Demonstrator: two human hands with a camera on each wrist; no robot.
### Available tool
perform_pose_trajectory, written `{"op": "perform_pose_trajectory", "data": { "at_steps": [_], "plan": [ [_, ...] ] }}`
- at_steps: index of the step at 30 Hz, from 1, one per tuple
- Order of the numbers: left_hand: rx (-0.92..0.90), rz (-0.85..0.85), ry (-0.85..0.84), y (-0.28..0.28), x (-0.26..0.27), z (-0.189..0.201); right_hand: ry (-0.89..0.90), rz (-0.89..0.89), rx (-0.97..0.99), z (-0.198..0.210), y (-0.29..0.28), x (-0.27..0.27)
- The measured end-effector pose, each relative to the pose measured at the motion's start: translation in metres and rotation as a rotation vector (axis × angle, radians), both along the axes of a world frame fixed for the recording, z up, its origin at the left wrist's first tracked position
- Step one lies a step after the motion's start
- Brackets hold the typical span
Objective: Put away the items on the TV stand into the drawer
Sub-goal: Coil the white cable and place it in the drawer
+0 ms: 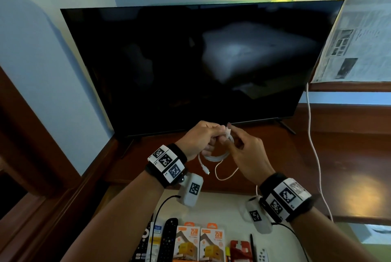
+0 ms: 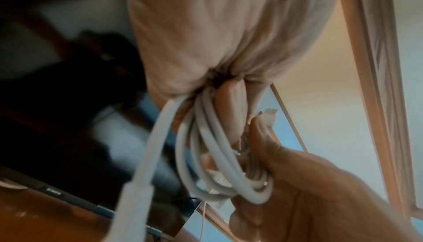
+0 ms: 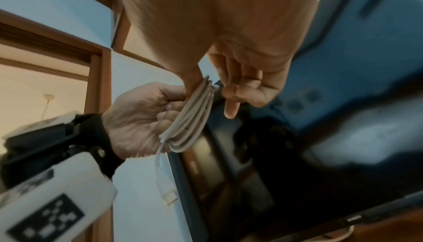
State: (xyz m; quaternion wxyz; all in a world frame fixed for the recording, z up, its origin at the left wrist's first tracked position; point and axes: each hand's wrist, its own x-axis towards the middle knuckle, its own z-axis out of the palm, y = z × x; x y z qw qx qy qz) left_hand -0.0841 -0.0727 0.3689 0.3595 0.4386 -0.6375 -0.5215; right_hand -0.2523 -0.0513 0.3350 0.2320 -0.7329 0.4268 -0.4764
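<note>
Left hand (image 1: 198,138) grips coiled white cable (image 1: 215,157) — right hand (image 1: 245,151) pinches it; open drawer (image 1: 224,204) holds charger boxes (image 1: 198,242).

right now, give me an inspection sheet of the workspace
surface: wooden tv stand, bare where seen.
job's things: coiled white cable held above the stand; open drawer below already holds remotes, two charger boxes, a red item.
clutter: nothing seen.
grippers: left hand grips the coil; right hand pinches its top.
cables: one plug end and a thin loop dangle from the coil; another white cord runs down right of the tv.
surroundings: blue walls, newspaper on the right.
</note>
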Motion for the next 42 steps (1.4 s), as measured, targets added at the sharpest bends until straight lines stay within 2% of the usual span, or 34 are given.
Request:
{"op": "perform_pose_trajectory", "data": {
  "at_steps": [3,6,10,14,18,20,22,24,26,29,31,33,35,39,42],
  "plan": [
    [0.071,-0.023,0.002,-0.001,0.000,-0.001,0.022,-0.009,-0.002,-0.005,-0.005,0.004],
    [0.138,-0.041,0.038,0.000,-0.001,-0.003,0.072,-0.005,0.101,-0.006,-0.010,0.007],
    [0.180,-0.022,0.148,0.008,-0.004,-0.006,0.246,-0.036,0.010,-0.008,-0.012,0.005],
    [0.181,-0.062,0.189,0.014,0.006,-0.018,0.155,-0.092,0.075,-0.007,-0.017,-0.004],
    [0.153,-0.074,-0.009,0.019,0.021,-0.029,0.124,-0.089,0.088,-0.005,-0.016,-0.013],
    [0.012,-0.025,-0.192,0.020,0.026,-0.028,0.157,-0.083,0.076,-0.008,-0.016,-0.015],
    [-0.172,0.034,-0.449,0.019,0.031,-0.023,0.219,-0.099,0.058,-0.012,-0.017,-0.014],
    [-0.266,0.083,-0.581,0.019,0.033,-0.017,0.325,-0.135,0.020,-0.016,-0.018,-0.012],
    [-0.218,0.101,-0.492,0.018,0.036,-0.011,0.429,-0.184,-0.018,-0.019,-0.018,-0.010],
    [0.050,0.128,-0.079,0.017,0.038,-0.005,0.488,-0.236,-0.068,-0.022,-0.018,-0.007],
    [0.214,0.203,0.227,0.017,0.030,-0.007,0.499,-0.247,-0.068,-0.024,-0.019,-0.003],
    [0.234,0.300,0.427,0.020,0.018,-0.015,0.462,-0.251,-0.049,-0.026,-0.019,0.000],
    [0.147,0.377,0.482,0.023,0.006,-0.028,0.418,-0.251,-0.051,-0.026,-0.021,0.002],
    [-0.029,0.495,0.457,0.028,-0.004,-0.043,0.393,-0.258,-0.093,-0.024,-0.023,0.001],
    [-0.181,0.541,0.337,0.028,-0.007,-0.052,0.399,-0.279,-0.167,-0.022,-0.023,-0.001]
  ]
}}
